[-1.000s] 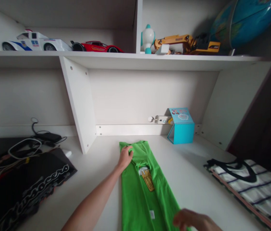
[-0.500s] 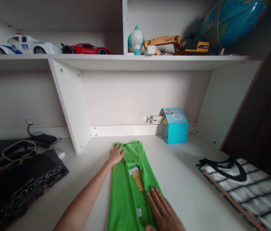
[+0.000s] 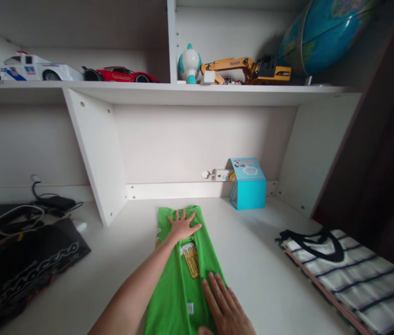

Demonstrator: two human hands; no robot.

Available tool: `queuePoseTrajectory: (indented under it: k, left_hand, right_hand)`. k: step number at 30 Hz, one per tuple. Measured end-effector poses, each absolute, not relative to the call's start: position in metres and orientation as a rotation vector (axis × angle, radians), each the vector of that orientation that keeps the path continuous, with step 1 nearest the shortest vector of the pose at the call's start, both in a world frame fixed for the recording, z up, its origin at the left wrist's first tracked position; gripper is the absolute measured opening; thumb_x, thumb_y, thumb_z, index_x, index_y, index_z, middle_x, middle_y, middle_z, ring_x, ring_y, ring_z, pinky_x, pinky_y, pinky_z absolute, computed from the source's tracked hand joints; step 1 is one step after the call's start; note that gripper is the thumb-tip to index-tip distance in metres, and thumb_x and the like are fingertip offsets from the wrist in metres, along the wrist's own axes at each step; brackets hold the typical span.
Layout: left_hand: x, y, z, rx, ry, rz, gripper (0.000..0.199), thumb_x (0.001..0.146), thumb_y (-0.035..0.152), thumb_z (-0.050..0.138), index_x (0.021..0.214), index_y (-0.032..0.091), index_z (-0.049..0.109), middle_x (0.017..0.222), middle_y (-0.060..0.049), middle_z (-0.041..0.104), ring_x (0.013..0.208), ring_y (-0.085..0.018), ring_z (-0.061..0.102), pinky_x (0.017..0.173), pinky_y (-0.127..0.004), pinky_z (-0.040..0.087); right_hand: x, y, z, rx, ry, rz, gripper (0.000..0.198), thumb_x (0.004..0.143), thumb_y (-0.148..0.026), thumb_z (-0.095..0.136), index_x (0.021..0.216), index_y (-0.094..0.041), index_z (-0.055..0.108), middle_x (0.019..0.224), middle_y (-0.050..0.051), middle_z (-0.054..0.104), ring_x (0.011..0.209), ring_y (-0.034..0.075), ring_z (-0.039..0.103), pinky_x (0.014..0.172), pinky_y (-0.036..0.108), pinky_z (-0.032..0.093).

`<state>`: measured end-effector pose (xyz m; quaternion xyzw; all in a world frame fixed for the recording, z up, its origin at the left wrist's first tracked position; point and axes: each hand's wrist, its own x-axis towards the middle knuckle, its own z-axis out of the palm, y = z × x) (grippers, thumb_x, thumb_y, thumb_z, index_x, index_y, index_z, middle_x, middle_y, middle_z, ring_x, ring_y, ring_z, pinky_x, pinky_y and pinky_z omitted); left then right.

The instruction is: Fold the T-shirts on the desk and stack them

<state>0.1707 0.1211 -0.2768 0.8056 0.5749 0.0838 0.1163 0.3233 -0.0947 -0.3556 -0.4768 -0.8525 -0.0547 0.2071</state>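
Head cam: green shirt (image 3: 173, 281) lies in a long fold on the tabletop (image 3: 253, 265). L hand (image 3: 182, 227) flat nr its far end, fingers spread apart; R hand (image 3: 223, 302) flat on its nearer R side, fingers nearly together; neither grips. Cloth prob. light, soft, floppy, not fragile; layers may slip. Best hold: both long edges, fingers under all layers.

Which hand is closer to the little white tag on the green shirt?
Right: the right hand rests just beside the white tag, on its right; the left hand is farther up the green shirt.
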Motion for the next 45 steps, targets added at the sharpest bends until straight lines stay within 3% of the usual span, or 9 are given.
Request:
queuePoseTrajectory:
  k: [6, 13, 20, 23, 27, 29, 35, 41, 45]
  left_hand:
    - [0.167, 0.124, -0.272, 2.366, 1.63, 0.192, 0.076, 0.072, 0.075, 0.031, 0.138, 0.037, 0.021, 0.148, -0.006, 0.007, 0.132, -0.041, -0.003, 0.093, -0.069, -0.005]
    - [0.17, 0.087, -0.241, 2.381, 1.522, 0.208, 0.069, 0.079, 0.069, 0.03, 0.139, 0.035, 0.021, 0.148, -0.005, 0.004, 0.134, -0.033, -0.007, 0.097, -0.066, -0.002]
    - [0.116, -0.05, -0.205, 2.572, 1.134, 0.209, 0.066, 0.08, 0.061, 0.042, 0.138, 0.038, 0.018, 0.147, 0.0, 0.008, 0.135, -0.027, 0.002, 0.105, -0.054, 0.007]
    - [0.085, -0.107, -0.224, 2.61, 1.065, 0.118, 0.07, 0.081, 0.057, 0.044, 0.138, 0.039, 0.007, 0.146, 0.002, 0.004, 0.135, -0.026, 0.006, 0.106, -0.048, 0.017]
    - [0.063, -0.141, -0.281, 2.82, 1.075, 0.06, 0.058, 0.089, 0.035, 0.042, 0.139, 0.037, 0.013, 0.145, -0.004, 0.018, 0.131, -0.031, 0.023, 0.102, -0.049, 0.027]
    - [0.061, -0.146, -0.296, 2.902, 1.126, 0.043, 0.056, 0.091, 0.03, 0.041, 0.14, 0.035, 0.015, 0.144, -0.006, 0.02, 0.13, -0.032, 0.026, 0.101, -0.049, 0.028]
    - [0.066, -0.167, -0.268, 2.799, 1.143, 0.044, 0.09, 0.071, 0.055, 0.061, 0.141, 0.032, 0.009, 0.148, -0.007, 0.008, 0.133, -0.034, 0.015, 0.104, -0.051, 0.022]
    - [0.066, -0.179, -0.26, 2.7, 1.149, 0.089, 0.08, 0.075, 0.049, 0.06, 0.14, 0.034, 0.017, 0.148, -0.003, 0.009, 0.134, -0.03, 0.012, 0.106, -0.049, 0.019]
    - [0.06, -0.18, -0.27, 2.726, 1.129, -0.015, 0.078, 0.076, 0.032, 0.061, 0.14, 0.034, 0.017, 0.147, -0.005, 0.01, 0.133, -0.031, 0.014, 0.104, -0.051, 0.023]
  right_hand:
    - [0.307, -0.107, -0.324, -1.572, -2.348, 0.092, 0.076, 0.08, -0.065, 0.037, 0.134, -0.012, 0.029, 0.137, 0.012, 0.021, 0.125, 0.035, 0.025, 0.097, 0.049, 0.037]
    - [0.306, -0.12, -0.292, -1.628, -2.334, 0.31, 0.072, 0.084, -0.062, 0.03, 0.137, -0.014, 0.023, 0.142, 0.007, 0.014, 0.13, 0.029, 0.015, 0.105, 0.046, 0.026]
    - [0.304, -0.124, -0.285, -1.659, -2.353, 0.327, 0.07, 0.085, -0.056, 0.035, 0.137, -0.009, 0.025, 0.141, 0.012, 0.015, 0.13, 0.03, 0.015, 0.104, 0.049, 0.026]
    - [0.302, -0.125, -0.282, -1.676, -2.363, 0.33, 0.07, 0.086, -0.057, 0.032, 0.137, -0.01, 0.024, 0.142, 0.012, 0.013, 0.131, 0.029, 0.013, 0.105, 0.048, 0.023]
    - [0.3, -0.129, -0.277, -1.73, -2.384, 0.349, 0.072, 0.086, -0.06, 0.028, 0.138, -0.011, 0.02, 0.144, 0.009, 0.01, 0.133, 0.025, 0.009, 0.108, 0.043, 0.018]
    - [0.3, -0.131, -0.275, -1.758, -2.387, 0.364, 0.071, 0.086, -0.059, 0.027, 0.139, -0.012, 0.019, 0.145, 0.008, 0.009, 0.133, 0.024, 0.007, 0.109, 0.042, 0.015]
    - [0.302, -0.133, -0.279, -1.702, -2.385, 0.322, 0.07, 0.087, -0.059, 0.027, 0.139, -0.012, 0.021, 0.145, 0.01, 0.012, 0.133, 0.022, 0.007, 0.109, 0.041, 0.015]
    - [0.305, -0.144, -0.27, -1.648, -2.417, 0.351, 0.072, 0.087, -0.058, 0.028, 0.139, -0.01, 0.021, 0.145, 0.014, 0.014, 0.133, 0.024, 0.009, 0.109, 0.043, 0.016]
    - [0.321, -0.176, -0.254, -1.501, -2.38, 0.426, 0.065, 0.087, -0.054, 0.035, 0.14, -0.019, 0.019, 0.145, 0.008, 0.017, 0.132, 0.021, 0.017, 0.107, 0.039, 0.022]
